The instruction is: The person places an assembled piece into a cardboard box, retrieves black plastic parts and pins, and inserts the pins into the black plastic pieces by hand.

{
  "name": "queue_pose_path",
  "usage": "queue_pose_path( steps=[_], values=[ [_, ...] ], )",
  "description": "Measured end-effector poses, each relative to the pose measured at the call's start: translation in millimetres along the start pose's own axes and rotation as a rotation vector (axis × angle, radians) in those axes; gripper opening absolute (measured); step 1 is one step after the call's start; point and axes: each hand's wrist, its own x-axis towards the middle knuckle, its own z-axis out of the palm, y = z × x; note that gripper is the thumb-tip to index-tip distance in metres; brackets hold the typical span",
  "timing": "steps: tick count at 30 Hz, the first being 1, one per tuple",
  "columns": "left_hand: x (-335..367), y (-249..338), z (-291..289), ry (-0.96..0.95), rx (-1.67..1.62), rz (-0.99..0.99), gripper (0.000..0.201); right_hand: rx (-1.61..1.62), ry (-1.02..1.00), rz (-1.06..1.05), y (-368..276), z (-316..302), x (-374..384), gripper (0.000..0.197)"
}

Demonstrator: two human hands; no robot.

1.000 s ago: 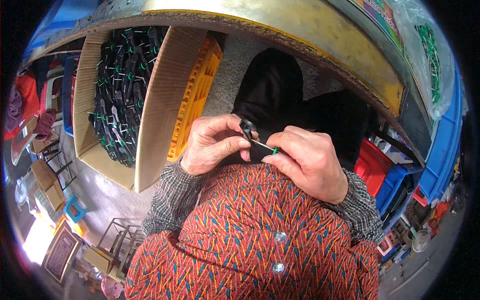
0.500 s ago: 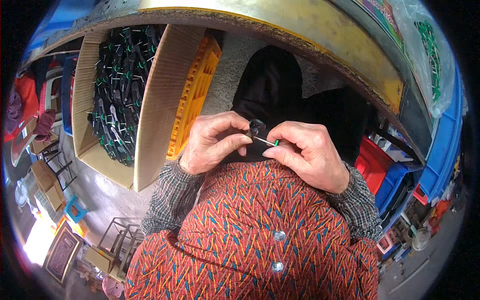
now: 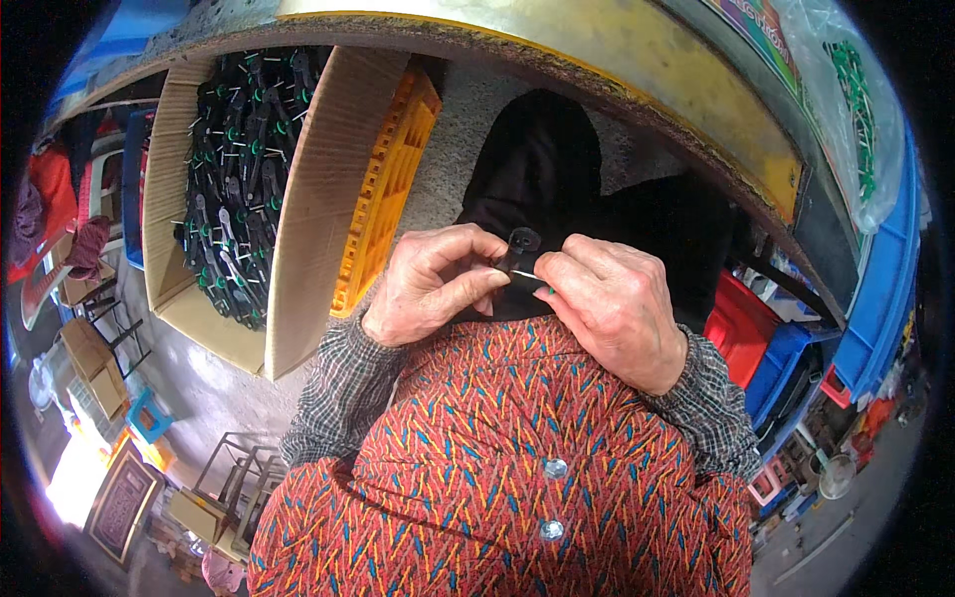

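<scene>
Above my lap, my left hand (image 3: pixel 438 282) pinches a small black plastic part (image 3: pixel 523 240) between thumb and fingers; its rounded end sticks up past the fingertips. My right hand (image 3: pixel 617 303) faces it, closed on a thin metal pin with a green end (image 3: pixel 527 276). The pin's bare shaft runs from the right fingertips to the black part. Whether its tip sits inside the part or only touches it, I cannot tell. The fingers mostly cover the green end.
At the left stands a cardboard box (image 3: pixel 328 199) filled with black parts (image 3: pixel 239 189) bearing green-ended pins. Beside it is an orange plastic crate (image 3: pixel 383 189). A worn table edge (image 3: pixel 557 50) curves ahead. A clear bag of green pieces (image 3: pixel 854 119) lies at the right, above blue bins (image 3: pixel 875 318).
My right hand has turned over and shifted its fingers forward along the pin, hiding more of the green end. The black part has tilted, showing more of its rounded face.
</scene>
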Motion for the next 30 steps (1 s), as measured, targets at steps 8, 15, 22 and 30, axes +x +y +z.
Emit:
queue_pose_path(
  steps=[8,15,22,30],
  values=[
    [2.3,4.7,1.6,0.01,0.213,0.014,0.013,0.014,0.005,0.012,-0.3,0.1,0.5,0.014],
    [-1.9,2.6,6.7,0.055,-0.014,-0.059,0.01,0.402,-0.045,0.266,-0.9,-10.8,0.1,0.03],
    [-2.4,1.7,8.8,0.07,-0.029,-0.048,0.008,0.492,-0.032,0.309,-1.7,-4.0,-5.6,0.021],
    [-1.8,-1.3,7.5,0.088,0.043,-0.005,0.009,0.314,-0.02,0.175,0.3,-3.1,-2.7,0.02]
  ],
)
